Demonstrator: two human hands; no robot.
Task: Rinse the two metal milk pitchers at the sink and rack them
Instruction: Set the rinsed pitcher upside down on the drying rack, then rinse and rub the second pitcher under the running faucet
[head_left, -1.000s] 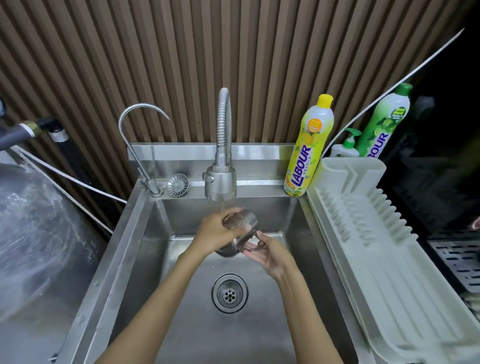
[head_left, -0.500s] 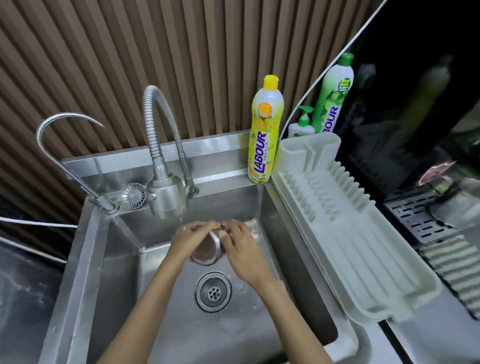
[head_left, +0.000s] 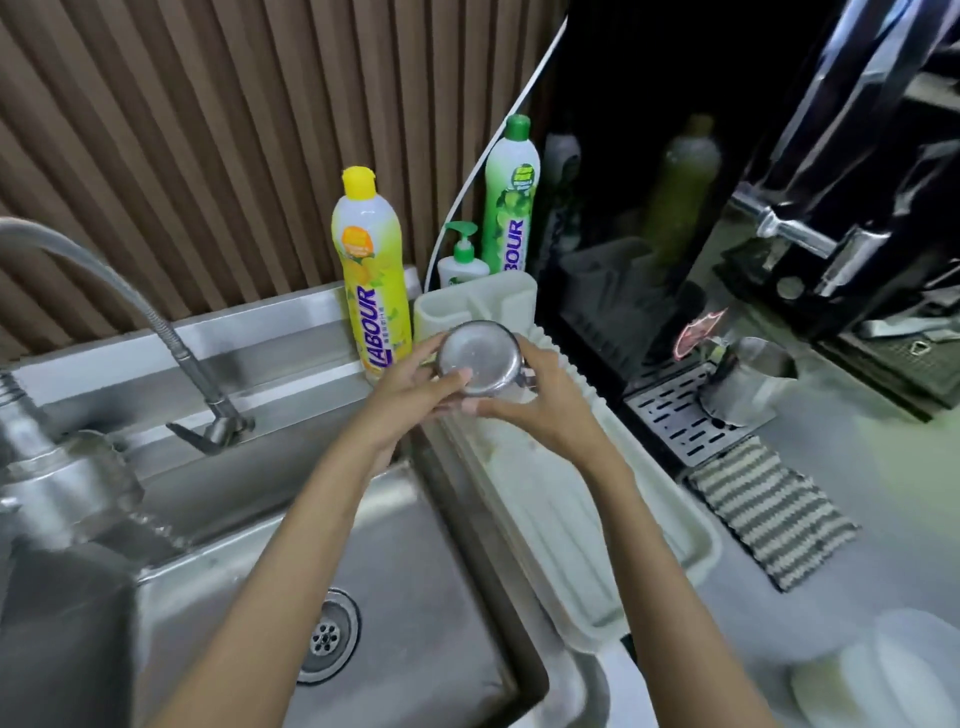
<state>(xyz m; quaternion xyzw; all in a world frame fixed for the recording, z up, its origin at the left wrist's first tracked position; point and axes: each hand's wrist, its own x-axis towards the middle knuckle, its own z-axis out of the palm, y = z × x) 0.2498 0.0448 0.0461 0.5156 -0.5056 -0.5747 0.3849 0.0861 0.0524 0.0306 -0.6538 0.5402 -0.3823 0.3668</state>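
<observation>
A small metal milk pitcher is held upside down, its round base facing me, over the far end of the white dish rack. My left hand grips its left side and my right hand wraps its right side by the handle. A second metal pitcher stands on the slotted drip tray of the black coffee machine to the right. The steel sink with its drain lies below and left of my arms.
Water runs from the flexible tap at the left. A yellow soap bottle, a pump bottle and a green bottle stand behind the rack. A striped cloth lies on the counter; white plates sit at bottom right.
Both hands have lifted the pitcher out from under the tap and carried it right, over the rack, turning it upside down. My view has swung to the right.
</observation>
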